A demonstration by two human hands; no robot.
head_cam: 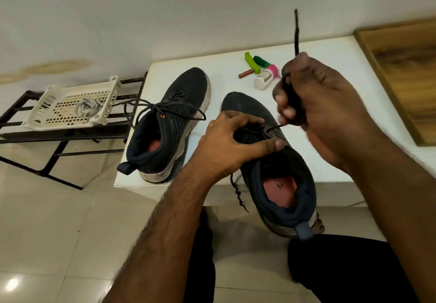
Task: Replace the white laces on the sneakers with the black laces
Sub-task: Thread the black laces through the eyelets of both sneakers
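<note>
Two dark sneakers stand on a white table (318, 50). The left sneaker (169, 123) carries a tied black lace. The right sneaker (278, 172) hangs partly over the table's front edge. My left hand (233, 139) grips its lacing area, thumb stretched across the tongue. My right hand (313, 97) is raised in a fist around a black lace (296, 33) that runs taut from an eyelet, its free end sticking up above the fist. The lace's other end (238, 194) dangles below the table edge. White laces (88, 109) lie in a white basket (47, 106).
The basket sits on a black metal rack (61, 151) left of the table. Small bottles and tubes (259, 71) lie at the table's back. A wooden board (405, 71) stands at the right. My knees and tiled floor are below.
</note>
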